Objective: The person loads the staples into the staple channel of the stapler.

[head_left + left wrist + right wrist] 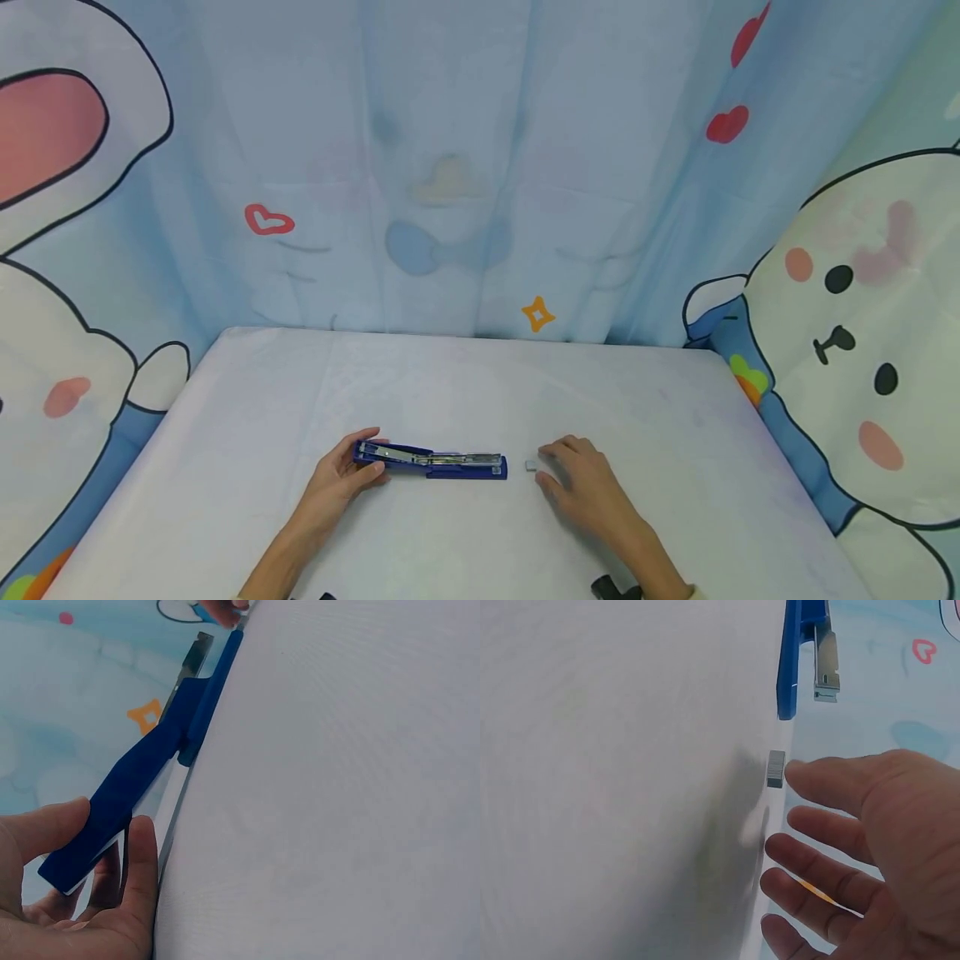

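Nearest, at the bottom edge of the head view: black piece (615, 588) by the right wrist, cut off by the frame, can't tell what it is; bit of pale sleeve (696, 592) next to it. Left hand (341, 475) clamped on the blue stapler (431, 462), thumb on one side of the cover, fingers on the other. Stapler is opened out at the middle of the surface (675, 433), cover in the left hand and tilted up, base looking to rest on the surface with its free end toward the right hand. Metal rail (826, 667) stands up at an angle, apart from the base at the tip. Right hand (577, 483) has thumb and fingers apart, nothing held; thumb tip just beside the grey staples (776, 769), can't tell if touching. Staples lie on the surface as one short block, between the stapler's free end and the right hand, near the base but apart from it. White cloth-like surface runs back to a light blue curtain (450, 100). Curtain prints: red hearts, an orange star (538, 314) just above the far edge, a big white cartoon animal at each side.
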A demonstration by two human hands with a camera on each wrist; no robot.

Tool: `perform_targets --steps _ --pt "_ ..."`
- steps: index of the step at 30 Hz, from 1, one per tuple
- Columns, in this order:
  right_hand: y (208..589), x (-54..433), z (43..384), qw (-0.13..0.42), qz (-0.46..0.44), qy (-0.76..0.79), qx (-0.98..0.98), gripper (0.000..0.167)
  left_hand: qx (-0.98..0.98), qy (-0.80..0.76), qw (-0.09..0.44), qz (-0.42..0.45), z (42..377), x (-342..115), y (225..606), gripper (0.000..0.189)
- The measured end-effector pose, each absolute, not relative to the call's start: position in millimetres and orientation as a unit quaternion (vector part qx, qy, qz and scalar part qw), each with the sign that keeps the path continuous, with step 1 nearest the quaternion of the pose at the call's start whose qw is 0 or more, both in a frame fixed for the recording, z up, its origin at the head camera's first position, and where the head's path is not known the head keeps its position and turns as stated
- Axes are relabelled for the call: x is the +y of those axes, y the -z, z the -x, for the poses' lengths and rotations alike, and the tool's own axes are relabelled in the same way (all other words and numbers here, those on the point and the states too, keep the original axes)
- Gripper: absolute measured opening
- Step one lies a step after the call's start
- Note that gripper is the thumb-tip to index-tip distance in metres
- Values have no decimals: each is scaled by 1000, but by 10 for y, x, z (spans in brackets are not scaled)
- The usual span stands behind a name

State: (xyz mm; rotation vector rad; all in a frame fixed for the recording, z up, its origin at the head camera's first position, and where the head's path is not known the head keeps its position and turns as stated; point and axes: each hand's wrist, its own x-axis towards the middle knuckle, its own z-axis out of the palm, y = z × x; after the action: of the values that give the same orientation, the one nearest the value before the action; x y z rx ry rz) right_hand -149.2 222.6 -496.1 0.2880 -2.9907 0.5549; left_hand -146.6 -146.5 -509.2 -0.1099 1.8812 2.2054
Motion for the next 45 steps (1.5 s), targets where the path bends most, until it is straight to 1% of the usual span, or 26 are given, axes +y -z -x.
perform_targets --steps 8,19,27,45 --pt "4982 2171 1503 41 -88 -205 -974 29 651 -749 116 43 1456 -1453 5115 62" --pt "4993 2110 1528 35 -85 -225 -970 25 650 -750 113 41 1452 -1453 5121 66" --pt "5015 2095 1551 42 -85 -227 -969 23 648 -752 116 40 1457 -1453 5123 66" --pt "4986 2050 1543 32 -80 -234 -968 18 647 -753 115 41 1459 -1457 5139 66"
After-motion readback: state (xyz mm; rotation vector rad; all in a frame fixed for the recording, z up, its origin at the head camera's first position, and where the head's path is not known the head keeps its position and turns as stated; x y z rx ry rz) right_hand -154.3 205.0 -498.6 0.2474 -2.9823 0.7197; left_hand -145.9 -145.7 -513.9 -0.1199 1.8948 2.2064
